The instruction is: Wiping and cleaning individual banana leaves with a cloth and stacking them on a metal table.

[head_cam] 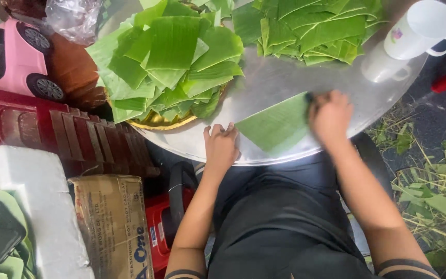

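Note:
A single green banana-leaf piece [277, 126] lies flat on the round metal table [280, 77] near its front edge. My left hand [221, 146] presses on the table at the leaf's left corner, fingers together and flat. My right hand [330, 116] is blurred and rests on the leaf's right end, closed around a small dark thing [309, 97] that I cannot make out clearly.
A heap of cut leaf pieces [169, 62] fills a golden tray [153, 121] at the left; a second heap [311, 28] lies at the back. A white mug [421, 28] stands at the right. Red plastic crates [68, 137], a cardboard box [112, 222] and leaf scraps [432, 191] surround the table.

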